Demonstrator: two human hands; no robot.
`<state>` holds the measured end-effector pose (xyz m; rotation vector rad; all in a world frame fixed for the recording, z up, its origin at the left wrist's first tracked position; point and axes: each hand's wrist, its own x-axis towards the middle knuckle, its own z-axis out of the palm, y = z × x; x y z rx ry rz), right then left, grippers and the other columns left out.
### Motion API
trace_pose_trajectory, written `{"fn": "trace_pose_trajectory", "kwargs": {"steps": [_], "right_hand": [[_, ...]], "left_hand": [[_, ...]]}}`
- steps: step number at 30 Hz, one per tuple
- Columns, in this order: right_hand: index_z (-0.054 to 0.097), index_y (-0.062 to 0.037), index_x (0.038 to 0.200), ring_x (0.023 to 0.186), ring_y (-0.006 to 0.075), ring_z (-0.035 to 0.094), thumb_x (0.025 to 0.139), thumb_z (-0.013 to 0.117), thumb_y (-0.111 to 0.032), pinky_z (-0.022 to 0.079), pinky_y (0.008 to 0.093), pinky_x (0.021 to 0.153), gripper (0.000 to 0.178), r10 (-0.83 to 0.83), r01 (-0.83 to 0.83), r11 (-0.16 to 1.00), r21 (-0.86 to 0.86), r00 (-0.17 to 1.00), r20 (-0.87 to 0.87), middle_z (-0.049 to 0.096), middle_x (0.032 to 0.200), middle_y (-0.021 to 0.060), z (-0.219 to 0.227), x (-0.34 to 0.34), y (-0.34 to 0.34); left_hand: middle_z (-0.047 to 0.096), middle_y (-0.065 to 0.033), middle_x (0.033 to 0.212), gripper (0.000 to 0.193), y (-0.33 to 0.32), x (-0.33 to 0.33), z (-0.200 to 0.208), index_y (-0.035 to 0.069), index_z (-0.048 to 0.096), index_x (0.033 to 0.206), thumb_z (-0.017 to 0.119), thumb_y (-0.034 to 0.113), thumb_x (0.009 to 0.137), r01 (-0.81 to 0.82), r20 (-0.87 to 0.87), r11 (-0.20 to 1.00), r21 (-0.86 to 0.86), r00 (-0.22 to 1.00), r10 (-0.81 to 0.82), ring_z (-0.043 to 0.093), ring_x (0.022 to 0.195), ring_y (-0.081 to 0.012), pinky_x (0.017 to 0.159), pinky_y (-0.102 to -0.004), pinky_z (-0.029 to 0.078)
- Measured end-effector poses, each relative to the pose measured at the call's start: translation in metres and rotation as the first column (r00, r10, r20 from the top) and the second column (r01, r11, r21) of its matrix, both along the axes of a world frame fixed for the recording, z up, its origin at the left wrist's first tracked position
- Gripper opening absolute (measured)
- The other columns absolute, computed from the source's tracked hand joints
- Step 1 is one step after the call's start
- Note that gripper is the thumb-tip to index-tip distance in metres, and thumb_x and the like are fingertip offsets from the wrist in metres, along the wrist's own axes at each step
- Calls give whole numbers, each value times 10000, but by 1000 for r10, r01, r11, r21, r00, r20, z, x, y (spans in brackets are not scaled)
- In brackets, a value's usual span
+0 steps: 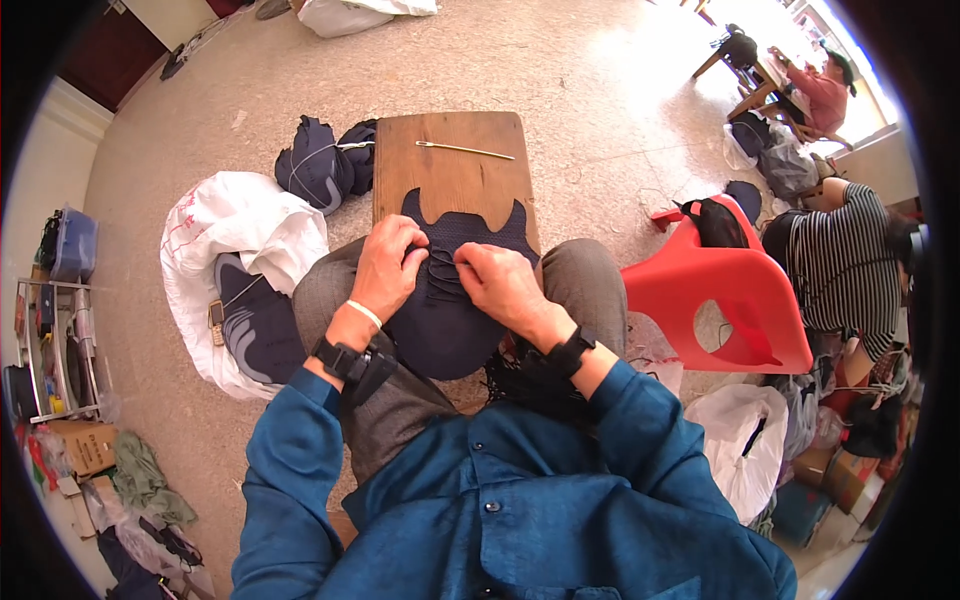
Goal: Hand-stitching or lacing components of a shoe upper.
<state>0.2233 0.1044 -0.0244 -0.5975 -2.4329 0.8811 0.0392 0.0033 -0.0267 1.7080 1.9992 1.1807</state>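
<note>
A dark navy knit shoe upper [445,345] lies across my lap and the near end of a wooden stool [450,130], its two pointed ends facing away from me. Thin dark shoelace [440,275] strands zigzag over its middle opening. My left hand [390,265] pinches the shoelace at the left side of the opening, fingertips pressed together. Opposite it, my right hand [502,287] is closed in a pinch on the shoelace at the right side. Toward the far part of the stool rests a long thin metal needle [465,150], touched by neither hand.
At left stand a white sack [225,200] holding more dark uppers [262,330] and a tied dark bundle [312,165]. A red plastic chair [740,290] is at right, near a person in a striped top [845,260]. Another person [825,95] sits farther off.
</note>
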Motion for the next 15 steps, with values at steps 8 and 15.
{"fn": "trace_pose_trajectory", "kwargs": {"steps": [8,15], "right_hand": [[601,-27,936,798,381,694,879,643,-131,551,487,692,125,-66,56,996,71,988,141,694,847,187,-2,-38,-18],[603,-33,908,818,399,678,875,610,-95,528,487,681,71,101,-101,995,-9,978,184,685,823,197,1,-27,-3]], "left_hand": [[558,-150,1333,410,-21,10,-7,25,630,1177,713,-40,781,-15,-36,1000,-25,999,14,520,1272,-358,1095,-413,426],[530,-156,1388,437,-20,9,-7,17,623,1211,701,-44,785,-3,-47,999,-48,999,0,479,1319,-358,1123,-419,399]]}}
